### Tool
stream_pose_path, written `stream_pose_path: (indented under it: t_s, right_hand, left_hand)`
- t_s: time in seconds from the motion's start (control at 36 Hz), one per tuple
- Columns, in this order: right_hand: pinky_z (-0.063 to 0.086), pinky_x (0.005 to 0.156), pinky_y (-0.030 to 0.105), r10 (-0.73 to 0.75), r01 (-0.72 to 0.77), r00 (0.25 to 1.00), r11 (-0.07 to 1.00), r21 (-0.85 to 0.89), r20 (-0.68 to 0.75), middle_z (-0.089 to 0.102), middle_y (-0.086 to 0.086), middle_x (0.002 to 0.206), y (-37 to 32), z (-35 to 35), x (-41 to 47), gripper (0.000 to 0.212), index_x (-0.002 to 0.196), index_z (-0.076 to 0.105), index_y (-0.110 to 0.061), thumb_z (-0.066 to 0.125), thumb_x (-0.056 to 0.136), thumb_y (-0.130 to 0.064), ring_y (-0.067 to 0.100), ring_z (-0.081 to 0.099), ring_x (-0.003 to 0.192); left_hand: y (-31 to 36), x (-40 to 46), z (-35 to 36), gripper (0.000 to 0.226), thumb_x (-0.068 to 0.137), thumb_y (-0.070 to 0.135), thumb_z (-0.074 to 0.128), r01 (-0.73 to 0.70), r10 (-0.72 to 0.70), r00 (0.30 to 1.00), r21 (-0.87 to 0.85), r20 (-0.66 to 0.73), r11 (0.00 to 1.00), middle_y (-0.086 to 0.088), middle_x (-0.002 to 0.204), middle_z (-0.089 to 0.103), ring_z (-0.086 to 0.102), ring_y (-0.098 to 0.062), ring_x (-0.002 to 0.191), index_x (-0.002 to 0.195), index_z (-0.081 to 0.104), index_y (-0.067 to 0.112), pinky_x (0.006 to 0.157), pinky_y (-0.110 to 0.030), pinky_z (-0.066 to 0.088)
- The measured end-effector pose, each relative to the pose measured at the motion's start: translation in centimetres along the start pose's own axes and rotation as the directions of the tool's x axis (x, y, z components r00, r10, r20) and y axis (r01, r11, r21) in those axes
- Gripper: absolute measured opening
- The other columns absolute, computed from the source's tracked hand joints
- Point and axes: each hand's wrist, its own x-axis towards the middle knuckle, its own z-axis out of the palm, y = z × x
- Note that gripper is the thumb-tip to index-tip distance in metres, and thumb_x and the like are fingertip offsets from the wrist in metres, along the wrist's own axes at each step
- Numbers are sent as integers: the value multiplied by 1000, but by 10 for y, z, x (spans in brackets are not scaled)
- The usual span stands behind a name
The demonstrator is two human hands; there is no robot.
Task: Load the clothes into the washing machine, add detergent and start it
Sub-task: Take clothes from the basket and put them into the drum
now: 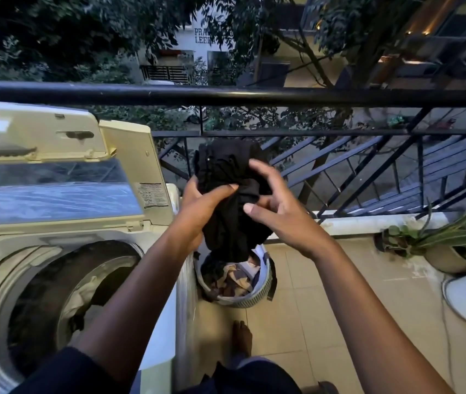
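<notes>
Head view: both hands hold a bunched black garment (230, 194) in the air above the laundry basket (260, 294), right of the open top-loader.

Far left, washing machine (13, 251), lid (55, 177) raised upright; drum (64, 294) open, some cloth visible inside, dark and pale. Left hand (197, 206) just right of the machine's edge, fingers curled into the garment, thumb pressed across its front. Garment hangs from the grip; lower end dangles just over the basket. Basket on the tiled floor, close beside the machine, holding mixed patterned and dark clothes. Right hand (280, 214) on the garment's right side: thumb and lower fingers pinch a fold, index finger raised and spread clear of the cloth. Bare foot (241, 336) below basket. Black railing (254, 95) behind; potted plants (453, 251) far right.
</notes>
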Motion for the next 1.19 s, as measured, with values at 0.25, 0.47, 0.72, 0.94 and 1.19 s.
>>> stream_pose_path:
  t_s: [0.25, 0.47, 0.72, 0.94, 1.19]
  right_hand:
    - [57, 83, 48, 229, -373, 814, 911, -177, -534, 71, -3, 95, 109, -12, 15, 49, 129, 46, -34, 66, 91, -11, 24, 69, 91]
    - [51, 102, 42, 453, -497, 867, 810, -309, -208, 62, 19, 140, 173, 32, 30, 83, 143, 56, -19, 80, 71, -54, 36, 58, 131]
    - [39, 69, 33, 484, -533, 789, 846, -30, -377, 67, 6, 83, 125, 13, 26, 18, 77, 66, -13, 55, 92, -12, 26, 65, 85]
    - [49, 83, 33, 270, -198, 928, 942, 272, -258, 76, -5, 95, 8, 1, -12, 26, 97, 77, -24, 52, 103, -24, 10, 68, 89]
    - [51, 92, 8, 97, -103, 988, 994, 45, 118, 43, -28, 139, -43, 41, -26, 99, 161, 7, -48, 76, 94, -26, -30, 51, 110]
  left_hand:
    - [39, -8, -10, 23, 85, 4, 73, -30, 21, 996, -107, -86, 994, -8, 92, 79, 76, -23, 86, 107, 66, 9, 79, -36, 64]
    - [69, -31, -18, 68, 104, 15, 40, -24, 34, 998, -199, 47, 980, 13, 63, 74, 71, 1, 61, 50, 77, 31, 61, -17, 58]
    - [51, -39, -54, 53, 78, 14, 69, 29, -30, 999, -55, -15, 998, -18, 105, 75, 74, -30, 97, 125, 63, -8, 80, -35, 63]
    - [17, -55, -64, 32, 84, 1, 77, 17, -3, 997, 199, -74, 980, -7, 102, 80, 76, -28, 100, 114, 71, 12, 83, -34, 59]
    - [30, -109, -109, 66, 67, 8, 88, 84, -12, 954, -227, 301, 970, -23, 113, 75, 75, -33, 102, 126, 61, -2, 83, -39, 62]
